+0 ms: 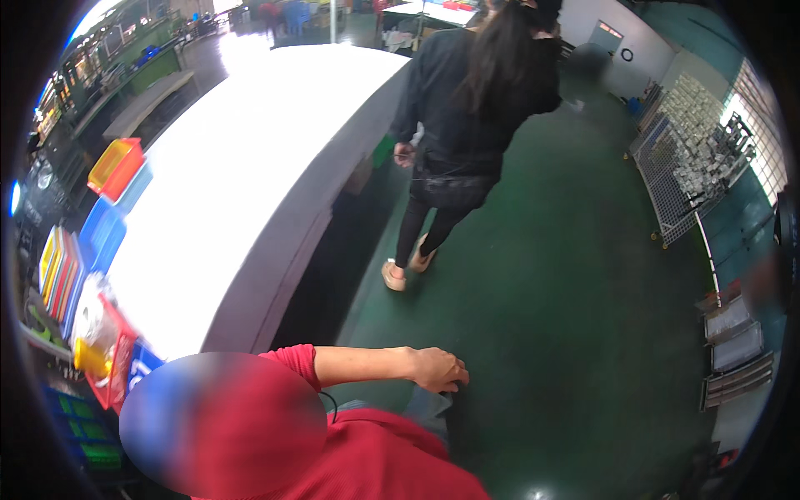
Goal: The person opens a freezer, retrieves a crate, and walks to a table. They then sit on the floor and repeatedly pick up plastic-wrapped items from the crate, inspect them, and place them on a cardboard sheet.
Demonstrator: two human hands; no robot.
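Neither of my hands shows in the head view. Close by at the lower left is another person in a red top (392,454), whose head area is blurred. That person's bare forearm reaches to the right, and the hand (437,371) hangs with loosely bent fingers over the green floor; I see nothing held in it. Farther ahead, a second person in black clothes (462,92) walks with their back toward me, beside a long white table (225,158).
Along the table's left end stand an orange bin (125,167), blue trays (102,233), stacked coloured trays (60,271) and a red basket (117,358). Green floor (542,333) runs down the middle. To the right are a loaded mesh rack (667,167) and metal-framed panels (737,346) by the wall.
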